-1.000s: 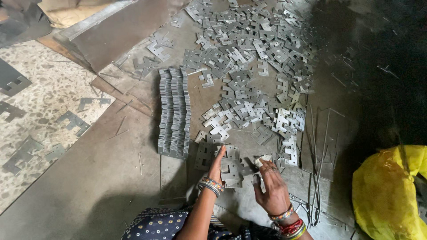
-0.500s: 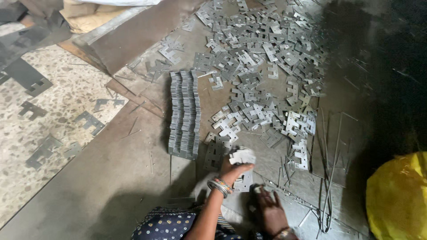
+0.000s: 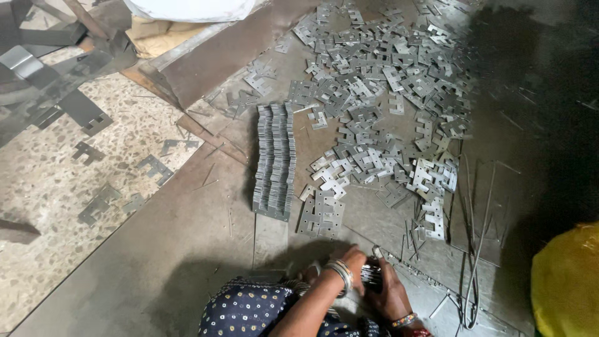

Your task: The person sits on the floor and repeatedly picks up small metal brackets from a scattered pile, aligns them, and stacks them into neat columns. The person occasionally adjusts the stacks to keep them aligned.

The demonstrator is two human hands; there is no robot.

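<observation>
1. At the bottom centre of the frame, the left hand (image 3: pixel 349 261) and right hand (image 3: pixel 388 288) close together around a small stack of stamped metal plates (image 3: pixel 370 274), pressed between both palms just above the metal floor sheet (image 3: pixel 156 262).
2. Both hands are curled shut on that stack; only its ribbed edge shows between the fingers.
3. The plates look thin, rigid and flat, each light alone but weighty as a bundle. Bare steel faces likely slide on one another, so squeezing across the flat faces should keep them aligned.
4. The notched edges look sharp; holding by the broad faces seems safer than by the cut-outs.
5. A long aligned row of plates (image 3: pixel 274 161) stands on edge at mid-frame, with a loose heap of plates (image 3: pixel 380 93) spread across the upper right.
6. A yellow sack (image 3: pixel 564 281) sits at the lower right.
</observation>
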